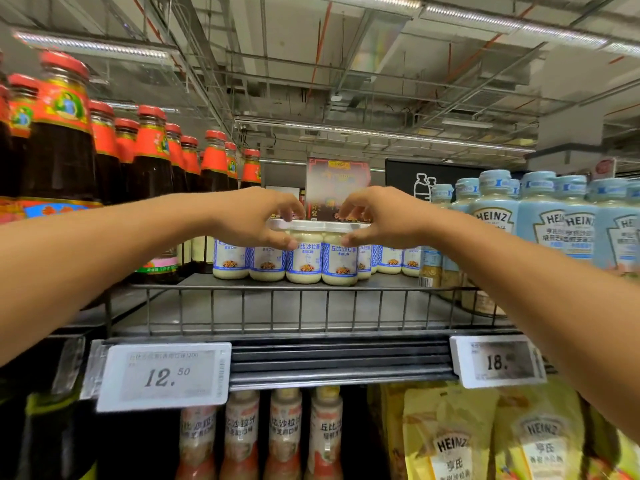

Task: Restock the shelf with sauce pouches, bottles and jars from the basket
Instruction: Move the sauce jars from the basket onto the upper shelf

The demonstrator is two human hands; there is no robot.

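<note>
Left hand [256, 216] pinching left jar [304, 261], right hand [378, 216] pinching right jar [340, 263]

Two hands reach in, a left hand [252, 216] and a right hand [384, 216]. Seven white jars [304, 261] show in the front row under the fingers, two of them between fingers and thumbs, one per hand. Left of the fingers stand about eleven dark bottles [59, 157] with red caps. Right of the fingers are eight pale blue bottles [495, 216]. One dark box [337, 181] stands behind the fingertips. Below the fingers are two price tags [164, 375], four dressing bottles [285, 431] and at least two yellow pouches [446, 441].
</note>
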